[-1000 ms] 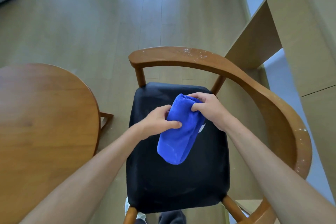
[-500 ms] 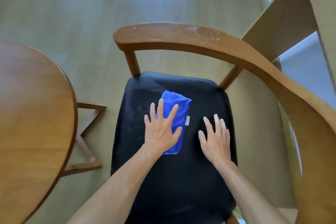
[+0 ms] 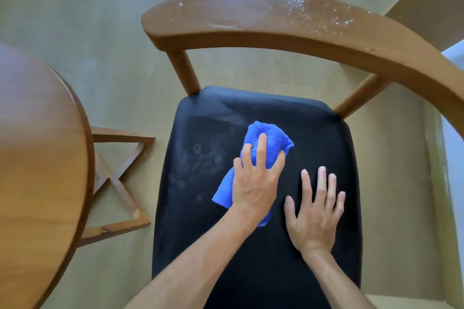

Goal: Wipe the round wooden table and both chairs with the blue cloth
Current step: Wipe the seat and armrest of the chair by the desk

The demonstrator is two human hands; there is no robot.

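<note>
Left hand (image 3: 254, 180) gripped the bunched blue cloth (image 3: 270, 143), pressing it onto the black seat (image 3: 321, 133) to scrub dull marks beside it; right hand (image 3: 315, 211), just alongside, lay flat, apparently bracing.

L hand (image 3: 254, 183): palm down, fingers curled, gripping the blue cloth (image 3: 272, 139). R hand (image 3: 315, 213): flat, palm down, fingers straight and slightly spread, just beside L. Both forearms bare, reaching fwd from bottom edge.

round table (image 3: 37, 158) cut off left, blue cloth (image 3: 271, 143) partly under left hand (image 3: 253, 183)
</note>
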